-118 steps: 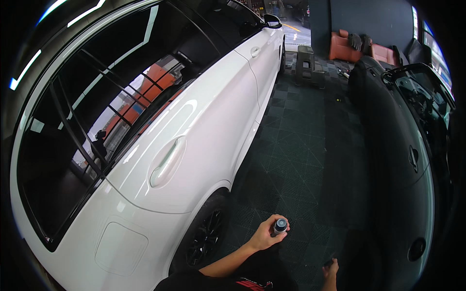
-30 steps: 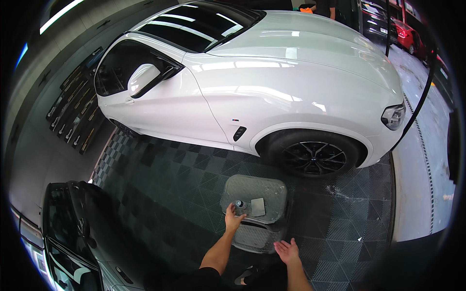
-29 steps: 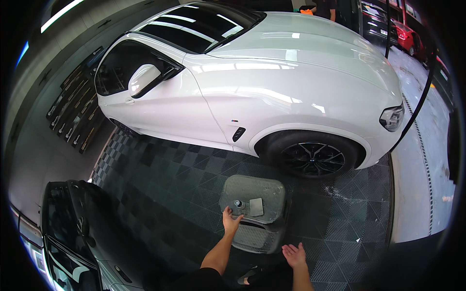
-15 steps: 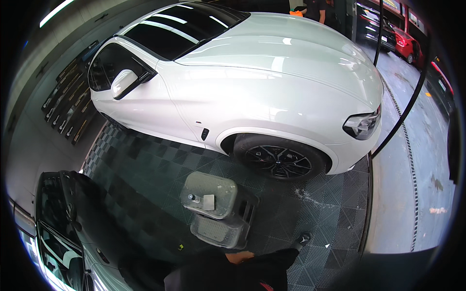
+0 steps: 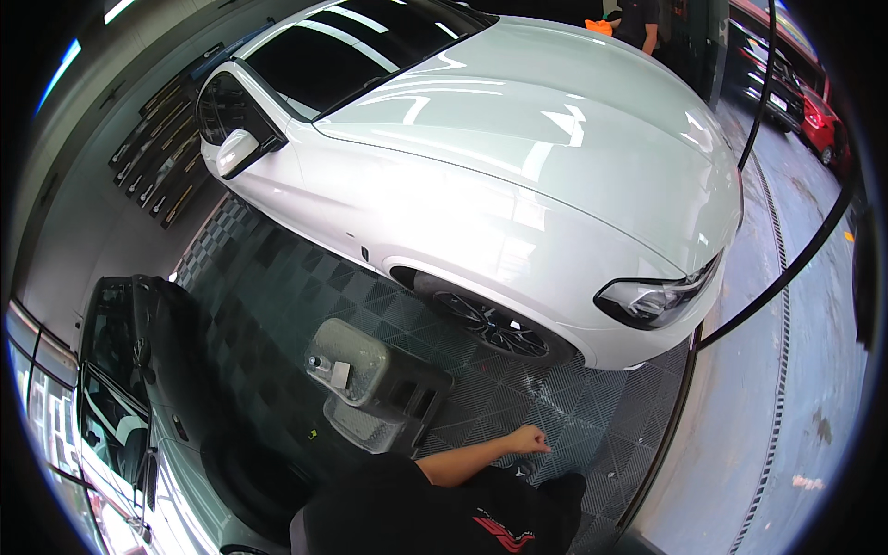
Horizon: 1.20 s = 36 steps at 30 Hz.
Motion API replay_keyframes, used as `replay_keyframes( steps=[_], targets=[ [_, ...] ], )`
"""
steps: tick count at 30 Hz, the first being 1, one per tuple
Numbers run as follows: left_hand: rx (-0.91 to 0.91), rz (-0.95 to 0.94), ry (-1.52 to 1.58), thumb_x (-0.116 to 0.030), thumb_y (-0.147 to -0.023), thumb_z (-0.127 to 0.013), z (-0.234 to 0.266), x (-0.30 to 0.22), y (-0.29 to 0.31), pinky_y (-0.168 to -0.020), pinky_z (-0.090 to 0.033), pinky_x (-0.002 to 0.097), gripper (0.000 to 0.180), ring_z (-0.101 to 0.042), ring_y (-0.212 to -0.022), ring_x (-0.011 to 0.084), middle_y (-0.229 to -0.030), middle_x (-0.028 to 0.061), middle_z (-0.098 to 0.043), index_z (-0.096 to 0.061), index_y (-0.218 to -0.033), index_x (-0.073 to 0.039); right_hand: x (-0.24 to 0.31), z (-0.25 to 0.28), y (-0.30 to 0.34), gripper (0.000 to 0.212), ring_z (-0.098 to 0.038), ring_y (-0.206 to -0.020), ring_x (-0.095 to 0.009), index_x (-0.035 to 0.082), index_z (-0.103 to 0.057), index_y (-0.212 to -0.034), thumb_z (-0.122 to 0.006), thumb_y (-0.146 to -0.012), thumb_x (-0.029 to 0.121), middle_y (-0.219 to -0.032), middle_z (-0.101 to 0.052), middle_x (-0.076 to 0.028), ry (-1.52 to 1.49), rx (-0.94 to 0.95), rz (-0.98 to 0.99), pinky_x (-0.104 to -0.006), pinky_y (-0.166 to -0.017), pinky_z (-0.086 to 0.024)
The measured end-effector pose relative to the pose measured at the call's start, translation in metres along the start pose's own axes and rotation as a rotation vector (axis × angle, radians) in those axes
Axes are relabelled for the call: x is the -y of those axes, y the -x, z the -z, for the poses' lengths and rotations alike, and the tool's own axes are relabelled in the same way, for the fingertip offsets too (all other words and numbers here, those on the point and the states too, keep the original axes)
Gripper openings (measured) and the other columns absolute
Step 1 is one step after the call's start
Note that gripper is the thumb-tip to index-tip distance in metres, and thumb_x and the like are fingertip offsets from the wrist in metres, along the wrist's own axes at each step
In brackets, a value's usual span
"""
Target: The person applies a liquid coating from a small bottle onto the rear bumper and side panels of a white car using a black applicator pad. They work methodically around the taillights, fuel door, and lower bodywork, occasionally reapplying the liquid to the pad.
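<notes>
My left hand (image 5: 527, 439) reaches across in front of my black shirt, its forearm bare. The fingers are curled in, and nothing shows in them. It hangs over the dark tiled floor, apart from everything around it. Nearest to it is a grey plastic step stool (image 5: 421, 393). A small clear bottle (image 5: 318, 363) with a dark cap and a pale square block (image 5: 340, 375) stand on its upper step. Past the stool is a white car (image 5: 444, 194), its front wheel (image 5: 490, 326) facing me. My right hand is out of view.
A dark car (image 5: 176, 407) stands on the left. Tool racks (image 5: 166, 148) hang on the far left wall. A person (image 5: 638, 23) with an orange cloth (image 5: 599, 27) is behind the white car. A black post (image 5: 795, 264) rises at right; a red car (image 5: 818, 125) is outside.
My view has shifted toward the white car's front, and its headlight appears larger. My left forearm and hand have come into view. The stool now appears further left.
</notes>
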<state>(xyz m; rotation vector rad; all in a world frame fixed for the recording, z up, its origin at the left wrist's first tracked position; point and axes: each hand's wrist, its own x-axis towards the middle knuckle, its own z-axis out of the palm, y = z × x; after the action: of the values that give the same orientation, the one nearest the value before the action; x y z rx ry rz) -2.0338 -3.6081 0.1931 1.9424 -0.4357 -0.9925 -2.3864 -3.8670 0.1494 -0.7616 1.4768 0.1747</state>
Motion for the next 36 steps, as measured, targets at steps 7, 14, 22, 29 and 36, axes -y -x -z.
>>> replay_keyframes(
  steps=[7,14,22,29,36],
  targets=[
    [-0.068,0.652,0.073,-0.027,-0.082,-0.062,-0.003,0.097,-0.006,-0.051,-0.05,0.0341,0.026,-0.059,-0.048,0.0158,-0.06,0.0076,-0.063,-0.069,-0.07,-0.005,0.172,-0.016,-0.081,0.063,-0.046,-0.128,-0.03,0.009,-0.031,-0.15,-0.039,-0.101,0.047,-0.147,-0.042,-0.012,0.163,0.132,0.02,-0.0451,-0.106,-0.036],
    [-0.555,0.948,0.49,-0.026,-0.087,-0.066,-0.021,0.026,-0.037,-0.054,-0.053,0.029,0.024,-0.063,-0.058,0.0137,-0.071,0.0049,-0.069,-0.072,-0.077,-0.005,0.346,-0.015,-0.229,0.049,-0.058,-0.109,-0.031,0.005,-0.045,-0.14,-0.045,-0.102,0.036,-0.131,-0.057,-0.013,0.372,0.202,-0.041,-0.0454,-0.086,-0.049],
    [-0.689,0.57,0.645,-0.023,-0.09,-0.065,-0.043,-0.087,-0.157,-0.06,-0.054,0.0265,0.021,-0.066,-0.069,0.0126,-0.077,0.0059,-0.069,-0.07,-0.089,-0.003,0.555,-0.09,-0.228,0.04,-0.062,-0.077,-0.023,0.006,-0.054,-0.124,-0.054,-0.097,0.035,-0.097,-0.065,-0.012,0.508,0.137,0.117,-0.0395,-0.062,-0.049],
    [-0.602,0.713,0.761,-0.021,-0.093,-0.056,-0.04,-0.081,-0.184,-0.061,-0.055,0.0306,0.024,-0.067,-0.07,0.0167,-0.081,0.0091,-0.07,-0.07,-0.091,-0.002,0.582,-0.107,-0.263,0.039,-0.063,-0.084,-0.027,0.008,-0.051,-0.124,-0.054,-0.096,0.035,-0.101,-0.065,-0.012,0.59,0.166,0.103,-0.0454,-0.067,-0.047],
    [-0.332,0.89,0.693,-0.033,-0.093,-0.053,-0.033,-0.039,-0.185,-0.058,-0.056,0.0349,0.037,-0.065,-0.065,0.0194,-0.078,0.0108,-0.069,-0.07,-0.087,-0.001,0.552,-0.123,-0.251,0.043,-0.061,-0.102,-0.028,0.003,-0.056,-0.129,-0.056,-0.093,0.026,-0.111,-0.064,-0.011,0.666,0.189,0.081,-0.0454,-0.085,-0.048]
  ],
)
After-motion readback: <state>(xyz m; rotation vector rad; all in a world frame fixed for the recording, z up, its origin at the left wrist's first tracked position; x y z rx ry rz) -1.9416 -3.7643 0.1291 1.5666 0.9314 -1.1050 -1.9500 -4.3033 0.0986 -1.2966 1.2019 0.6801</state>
